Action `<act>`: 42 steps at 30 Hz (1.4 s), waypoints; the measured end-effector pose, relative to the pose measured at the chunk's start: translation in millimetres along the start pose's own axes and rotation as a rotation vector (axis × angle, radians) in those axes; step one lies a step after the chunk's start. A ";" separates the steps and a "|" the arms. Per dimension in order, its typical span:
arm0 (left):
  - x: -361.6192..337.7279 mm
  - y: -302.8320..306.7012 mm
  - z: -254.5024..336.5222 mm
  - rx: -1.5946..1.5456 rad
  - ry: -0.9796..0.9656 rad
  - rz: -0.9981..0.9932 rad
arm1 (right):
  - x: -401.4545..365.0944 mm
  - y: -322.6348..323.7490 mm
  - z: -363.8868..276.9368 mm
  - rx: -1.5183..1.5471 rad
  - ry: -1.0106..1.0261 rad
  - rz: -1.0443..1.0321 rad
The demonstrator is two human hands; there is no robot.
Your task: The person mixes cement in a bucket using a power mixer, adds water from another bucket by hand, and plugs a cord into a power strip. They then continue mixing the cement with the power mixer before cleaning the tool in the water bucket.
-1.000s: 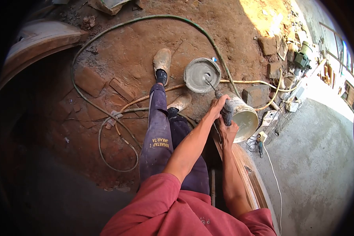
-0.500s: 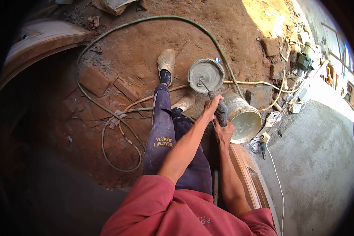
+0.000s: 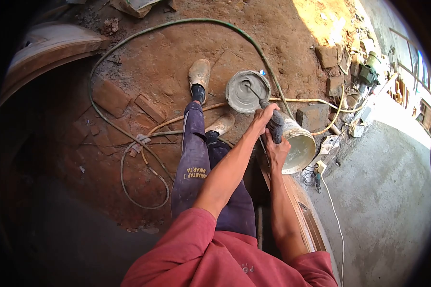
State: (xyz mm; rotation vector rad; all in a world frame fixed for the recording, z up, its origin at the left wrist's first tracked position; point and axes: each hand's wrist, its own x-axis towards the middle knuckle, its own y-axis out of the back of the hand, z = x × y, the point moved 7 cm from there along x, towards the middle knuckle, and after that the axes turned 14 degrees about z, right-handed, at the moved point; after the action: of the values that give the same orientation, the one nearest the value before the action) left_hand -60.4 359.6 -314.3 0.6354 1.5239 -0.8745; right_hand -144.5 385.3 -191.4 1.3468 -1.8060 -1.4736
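Left hand (image 3: 265, 117) and right hand (image 3: 277, 154) wrap fingers round a drill (image 3: 276, 127), its shaft (image 3: 255, 93) in a bucket (image 3: 227, 95) of grey paste (image 3: 241, 101). Stirring seems in hand; the next stroke needs steadiness.

Yellow capital letters (image 3: 196, 173) on the dark purple trouser leg (image 3: 183, 193), just left of the frame's centre, appear upside down in two lines; turned upright, they read "KOGARTAP I" and, beneath it, "JAKARTA". At the bottom centre, small pale lettering (image 3: 247, 269) marks the red shirt (image 3: 220, 260); it includes a "P", but the rest is too small to read.
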 end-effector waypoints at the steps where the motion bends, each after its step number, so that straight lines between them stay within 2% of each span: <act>1: 1.4 -2.4 -0.1 0.010 -0.001 0.010 | 2.2 2.6 -1.9 0.018 0.000 0.007; 5: 9.7 -14.9 -7.7 0.004 -0.026 -0.028 | 3.9 18.6 -14.0 0.053 -0.044 0.000; 9: 15.1 -19.8 -26.4 0.011 0.021 0.025 | 4.4 14.2 11.9 -0.020 -0.084 -0.044; 11: 4.9 -15.4 -30.0 0.005 0.051 0.038 | 2.6 15.2 22.3 -0.057 0.018 0.009; 15: -5.8 -6.8 -39.3 -0.022 0.095 0.102 | -6.5 18.1 21.9 -0.098 -0.002 -0.035; 17: -4.7 -1.4 -46.5 -0.031 0.097 0.101 | -12.6 17.6 25.8 -0.022 -0.059 -0.071; 23: 0.6 19.1 -51.7 -0.097 0.093 0.095 | -26.3 12.7 11.4 -0.057 0.033 -0.059; 30: -6.3 31.6 -38.1 -0.109 0.045 0.156 | -30.2 6.9 1.0 -0.005 -0.023 -0.103; 32: 8.9 26.3 -38.0 -0.129 0.017 0.068 | -26.1 6.0 -4.9 0.035 0.029 -0.043; 37: -4.1 22.8 -13.4 -0.041 -0.002 0.128 | -15.2 3.3 -7.3 0.039 0.008 -0.036; 42: -8.0 10.0 0.5 0.007 -0.029 0.094 | -4.2 2.6 -0.5 0.044 0.023 0.018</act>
State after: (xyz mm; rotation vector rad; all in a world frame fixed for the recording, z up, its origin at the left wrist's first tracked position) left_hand -51.0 365.5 -308.1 0.6904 1.4541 -0.8146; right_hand -143.3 388.6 -187.9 1.3596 -1.8413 -1.4107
